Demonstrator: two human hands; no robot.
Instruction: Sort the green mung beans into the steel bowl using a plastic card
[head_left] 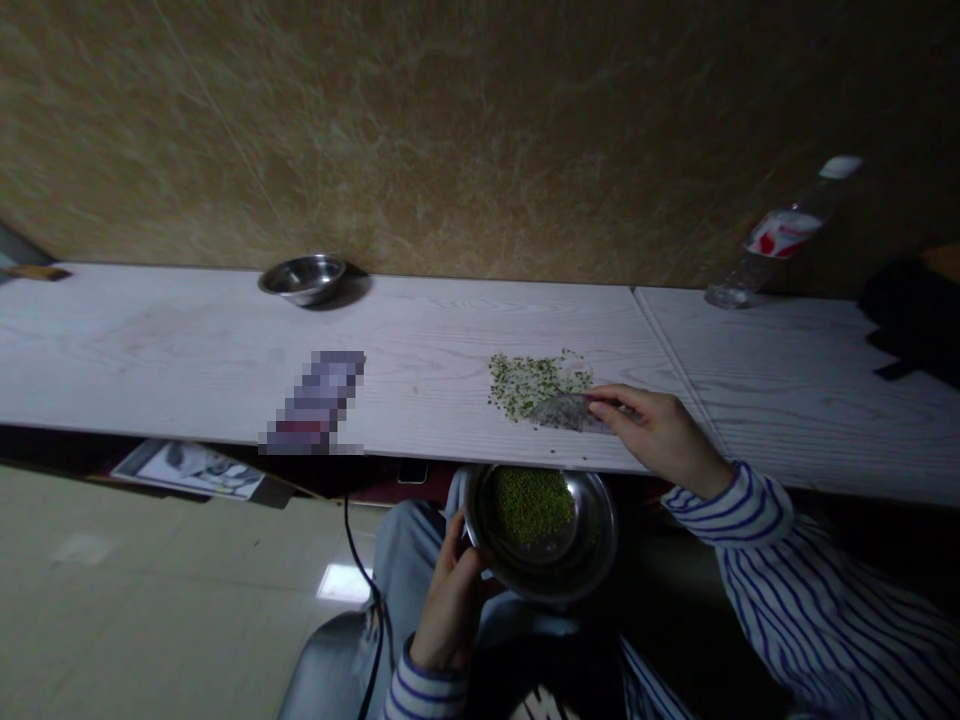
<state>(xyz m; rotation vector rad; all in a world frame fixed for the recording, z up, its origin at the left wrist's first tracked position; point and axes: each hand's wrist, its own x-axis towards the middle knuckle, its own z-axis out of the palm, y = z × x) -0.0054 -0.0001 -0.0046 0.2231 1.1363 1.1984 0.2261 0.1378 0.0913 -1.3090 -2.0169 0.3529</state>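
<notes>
My left hand (448, 590) grips the rim of a steel bowl (592, 540) held just below the table's front edge; green beans (531, 503) fill its bottom. On the table above it lies a scatter of green beans (529, 382). My right hand (660, 432) rests on the table beside them, fingers closed on a small clear plastic bag (564, 412) lying flat against the beans.
An empty steel bowl (304, 277) stands at the back by the wall. A plastic bottle (780, 235) leans at the back right, near a dark bag (911, 320). A blurred flat item (319, 402) lies near the white wooden table's (187, 350) front edge. A cable (367, 585) hangs below.
</notes>
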